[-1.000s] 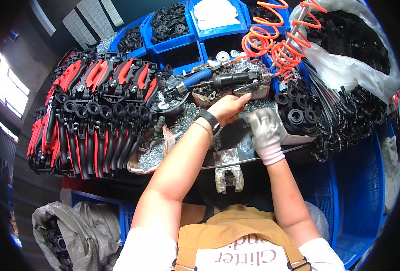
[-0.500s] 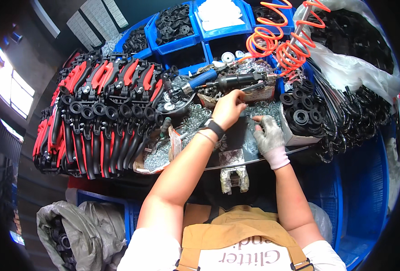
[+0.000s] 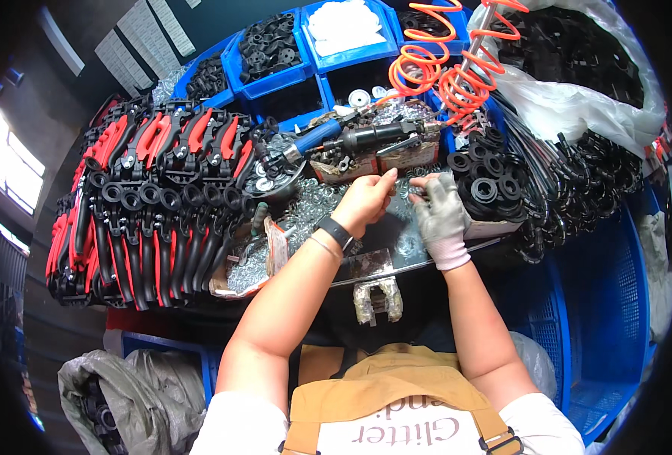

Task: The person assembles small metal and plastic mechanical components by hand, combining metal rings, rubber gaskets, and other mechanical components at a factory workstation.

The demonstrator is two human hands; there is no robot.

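Our left hand is mostly curled, our gloved right hand half open; we cannot tell what either holds. Small metal parts lie beside the left, the nearer; beyond, a black tool lies crosswise

I'm getting a bright bench centre with a dim surround. Strongest visible source on my feed: the tall white-paned window at far left, blown out, bluish fringe on its edges. The glossy white parts in the top bin clip too, and the wrinkled translucent plastic bag throws glare. Small silvery metal hardware sparkles; I can't separate single pieces. Deep shadow under the bench swallows detail. Bare left hand and grey-gloved right hand are well lit, fingertips a bit soft. Fisheye bends straight edges outward, rim smears, corners go black.
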